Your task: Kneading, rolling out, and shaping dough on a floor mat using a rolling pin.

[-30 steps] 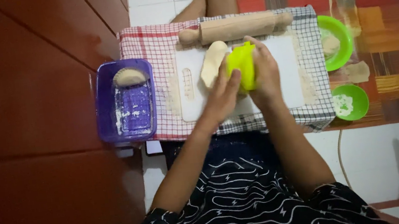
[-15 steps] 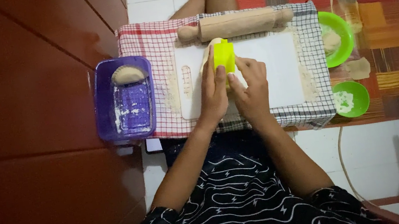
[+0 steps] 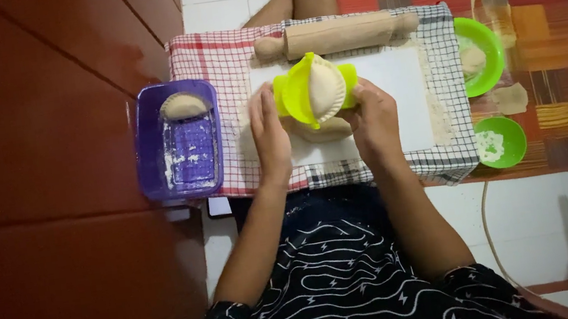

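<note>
A yellow-green hinged dumpling press [image 3: 298, 92] lies spread out on the white board [image 3: 398, 79], with a crimped half-moon pastry [image 3: 326, 88] resting in it. My left hand [image 3: 270, 136] holds the press's left handle, my right hand [image 3: 374, 122] its right handle. A scrap of dough [image 3: 324, 131] lies on the board just below the press, between my hands. A wooden rolling pin [image 3: 337, 34] lies across the far edge of the checked cloth [image 3: 212, 59].
A purple floured tub [image 3: 152, 155] at the left holds one finished pastry [image 3: 183, 105]. At the right are a green bowl with dough [image 3: 486, 38] and a smaller green bowl with flour [image 3: 508, 141]. A dark red wall panel runs along the left; a leg lies beyond the cloth.
The press was folded shut under my hands; now it is spread flat, showing the crimped pastry. My hands have moved apart to its two handles.
</note>
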